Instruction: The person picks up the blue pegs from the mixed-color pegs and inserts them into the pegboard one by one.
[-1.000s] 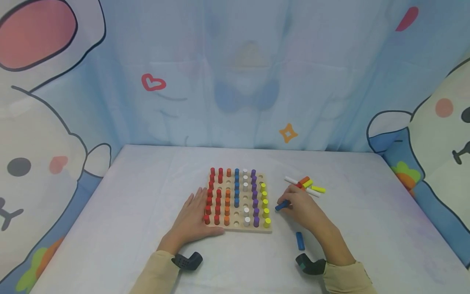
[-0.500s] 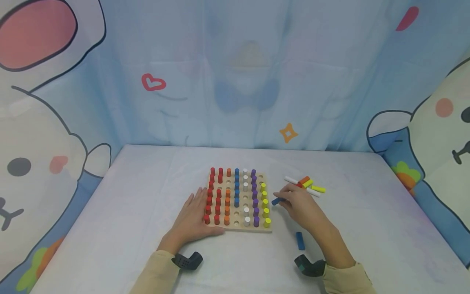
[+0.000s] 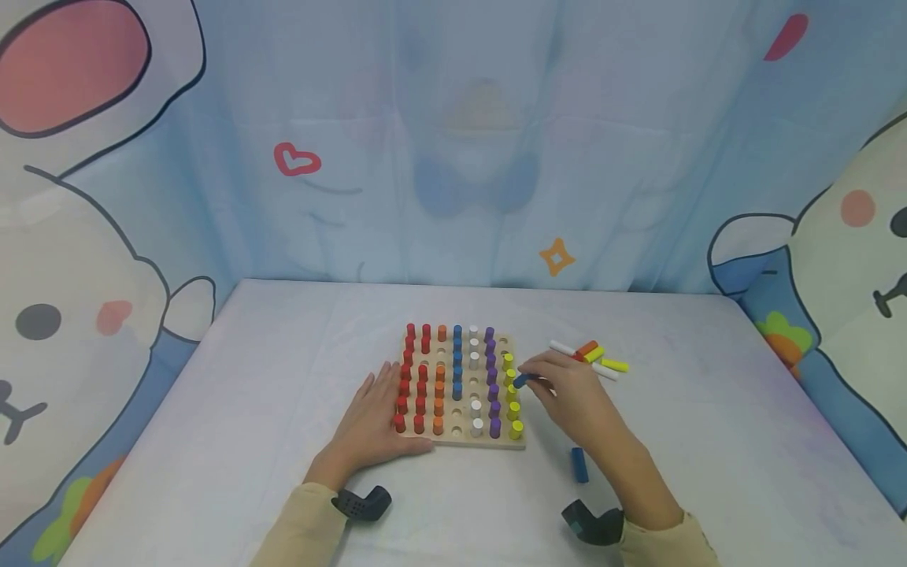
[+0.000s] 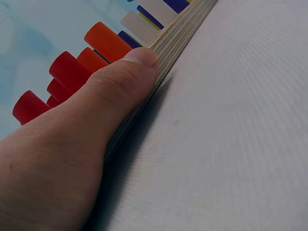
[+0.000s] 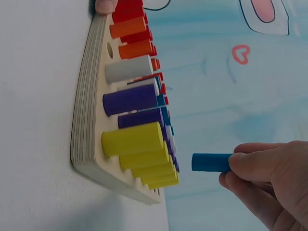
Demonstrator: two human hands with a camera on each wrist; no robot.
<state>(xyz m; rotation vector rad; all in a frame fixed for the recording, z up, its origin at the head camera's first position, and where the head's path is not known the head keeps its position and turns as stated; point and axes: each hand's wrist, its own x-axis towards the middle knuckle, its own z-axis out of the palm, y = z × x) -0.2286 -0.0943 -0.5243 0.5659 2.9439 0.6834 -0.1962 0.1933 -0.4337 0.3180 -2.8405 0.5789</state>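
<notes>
Right hand (image 3: 577, 402) pinches a short blue wooden cylinder peg (image 3: 521, 381) by one end, long axis roughly level, free end pointing at 9 o'clock over the yellow column of the square plywood pegboard (image 3: 460, 441). Blue column's empty holes lie further toward 9 o'clock (right hand is nearer). Left hand (image 3: 368, 421) flat, fingers straight, thumb (image 4: 122, 79) against the board's near-left edge. A spare blue peg (image 3: 579, 465) lies at 5 o'clock from the board.

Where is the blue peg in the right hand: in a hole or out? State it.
Out. The right hand pinches the blue peg above the yellow pegs, clear of the wooden board.
</notes>
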